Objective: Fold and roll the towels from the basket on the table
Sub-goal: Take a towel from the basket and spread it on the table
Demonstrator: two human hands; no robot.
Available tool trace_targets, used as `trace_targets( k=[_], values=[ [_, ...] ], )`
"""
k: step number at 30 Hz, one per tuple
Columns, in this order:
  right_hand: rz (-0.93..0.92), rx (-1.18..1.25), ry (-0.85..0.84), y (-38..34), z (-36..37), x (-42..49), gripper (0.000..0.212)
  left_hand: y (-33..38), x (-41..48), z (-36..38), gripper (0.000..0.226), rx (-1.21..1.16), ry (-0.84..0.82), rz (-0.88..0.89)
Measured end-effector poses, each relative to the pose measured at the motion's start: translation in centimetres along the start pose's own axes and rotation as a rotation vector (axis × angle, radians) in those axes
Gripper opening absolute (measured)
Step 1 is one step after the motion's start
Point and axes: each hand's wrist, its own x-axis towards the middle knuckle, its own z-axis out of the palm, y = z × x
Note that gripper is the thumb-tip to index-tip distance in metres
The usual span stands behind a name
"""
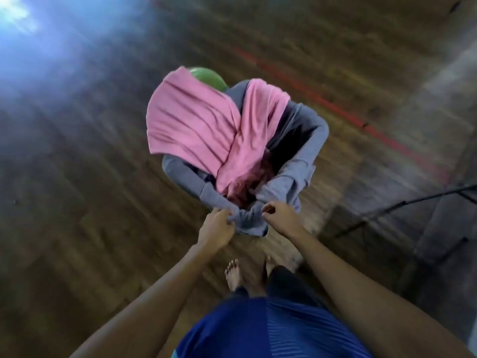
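Note:
A green basket (210, 78) stands on the wooden floor, almost hidden under towels. A grey towel (296, 161) hangs over its rim, and a pink towel (196, 125) lies across the top. My left hand (218, 224) pinches the grey towel's near edge on the left. My right hand (280, 214) grips the same edge on the right, fingers curled round the cloth. The frame is blurred by motion.
Wooden floorboards (103, 177) surround the basket, with a red line (335, 109) running diagonally behind it. A dark stand's legs (402, 205) and a grey surface (449, 228) lie at the right. My bare feet (235, 275) are just behind the basket.

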Motion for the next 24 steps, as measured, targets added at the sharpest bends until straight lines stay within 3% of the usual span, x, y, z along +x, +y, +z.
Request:
trace_targets(
  k=[4,7,10,13,20,24],
  values=[
    [0.011,-0.075,-0.027,0.9,1.4,1.1,0.014,0.3,0.5,1.8,0.026,-0.071,0.06,-0.041],
    [-0.05,-0.148,-0.083,1.7,2.2,2.0,0.027,0.9,0.6,3.1,0.034,-0.147,0.097,-0.097],
    [-0.042,-0.063,-0.085,2.7,2.1,2.7,0.026,1.8,0.7,4.5,0.04,-0.147,0.169,-0.147],
    [0.087,0.11,-0.119,3.1,1.0,2.7,0.023,3.5,0.0,6.2,0.04,-0.199,0.288,-0.234],
    [0.485,0.484,-0.37,3.5,0.4,5.6,0.012,8.0,-0.7,9.3,0.049,-0.387,0.446,-0.466],
    [0.526,0.507,-0.403,2.8,-0.4,5.4,0.015,8.8,-1.0,10.3,0.052,-0.385,0.48,-0.526]
  ],
)
